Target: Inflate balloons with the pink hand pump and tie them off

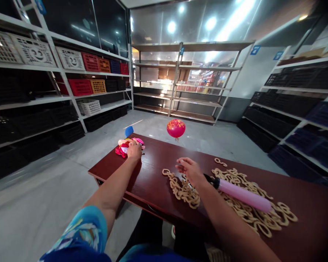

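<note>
My left hand [135, 150] is over a small bright heap of red, pink, yellow and pale soft pieces [122, 150] at the table's left end. Its fingers curl down into the heap, and what they grip is hidden. My right hand [190, 170] hovers above a tangle of beige chain-like loops [184, 191], fingers loosely bent and apart, holding nothing. Beyond it, a round red balloon with yellow spots [176, 128] appears to be in the air near the table's far edge. Right of my right wrist, a pink balloon pump [243, 194] with a black end lies across a larger pile of beige loops [262, 222].
The dark red-brown table [155, 160] runs across in front of me. A blue rounded object [129, 131] shows by its far left corner. Shelves with crates [80, 87] line the left, a metal rack [177, 72] stands at the back, and dark bins [287, 103] fill the right shelves.
</note>
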{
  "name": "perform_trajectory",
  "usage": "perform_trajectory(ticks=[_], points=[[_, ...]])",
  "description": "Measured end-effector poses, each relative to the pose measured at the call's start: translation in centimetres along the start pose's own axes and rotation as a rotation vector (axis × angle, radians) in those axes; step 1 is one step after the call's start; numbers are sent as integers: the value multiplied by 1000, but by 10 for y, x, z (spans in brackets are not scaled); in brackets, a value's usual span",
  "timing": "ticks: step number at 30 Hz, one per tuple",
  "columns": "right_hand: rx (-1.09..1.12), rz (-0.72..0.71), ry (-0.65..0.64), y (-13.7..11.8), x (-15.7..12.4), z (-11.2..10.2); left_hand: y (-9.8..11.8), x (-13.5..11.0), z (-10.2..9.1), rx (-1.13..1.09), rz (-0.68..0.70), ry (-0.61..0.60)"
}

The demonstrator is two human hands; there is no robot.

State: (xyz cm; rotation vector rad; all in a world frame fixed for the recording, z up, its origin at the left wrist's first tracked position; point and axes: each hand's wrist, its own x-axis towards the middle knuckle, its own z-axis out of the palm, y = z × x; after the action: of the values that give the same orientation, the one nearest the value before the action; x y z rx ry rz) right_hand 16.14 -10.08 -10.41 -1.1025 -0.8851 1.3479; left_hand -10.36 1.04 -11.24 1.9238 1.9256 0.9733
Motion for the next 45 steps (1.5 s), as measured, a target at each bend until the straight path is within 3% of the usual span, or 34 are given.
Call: perform_trajectory(ticks=[4,7,10,12,15,18,20,21,24,26,28,32,34,37,40,42,45], points=[[-77,47,-130,3,-9,23,31,-46,3,118,206,34],[-81,137,-209,9,-12,38,57,-91,11,19,301,-35],[-145,113,-172,18,-12,45,71,-125,19,-192,292,-81],[-208,60,-140,22,-13,45,72,-139,22,-401,173,-76],[-232,-26,-103,19,-18,43,73,-152,20,-739,-190,-115],[-181,-135,-58,12,-26,46,83,-162,17,-1168,-531,-409],[-147,-167,-49,8,-34,50,95,-165,17,-1455,-614,-585],[-137,-165,-50,6,-39,53,102,-166,17,-1565,-625,-606],[-134,-124,-84,3,-52,52,120,-160,23,-1720,-637,-534],[-288,-155,-98,-1,-60,39,126,-152,29,-1762,-635,-473],[-551,-235,-60,-11,-65,11,125,-142,33,-1822,-634,-385],[-867,-372,159,-36,-77,-82,112,-123,32,-1873,-653,-241],[-1302,-444,346,-41,-83,-132,105,-118,28,-1881,-647,-247],[-1725,-290,410,-36,-92,-184,100,-114,23,-1913,-656,-312],[-1874,-294,397,-27,-101,-193,98,-112,25,-1952,-664,-354],[-1866,-400,396,-25,-108,-178,98,-111,27,-1965,-660,-336],[-1753,-567,282,-23,-118,-142,99,-111,29,-1945,-652,-304]])
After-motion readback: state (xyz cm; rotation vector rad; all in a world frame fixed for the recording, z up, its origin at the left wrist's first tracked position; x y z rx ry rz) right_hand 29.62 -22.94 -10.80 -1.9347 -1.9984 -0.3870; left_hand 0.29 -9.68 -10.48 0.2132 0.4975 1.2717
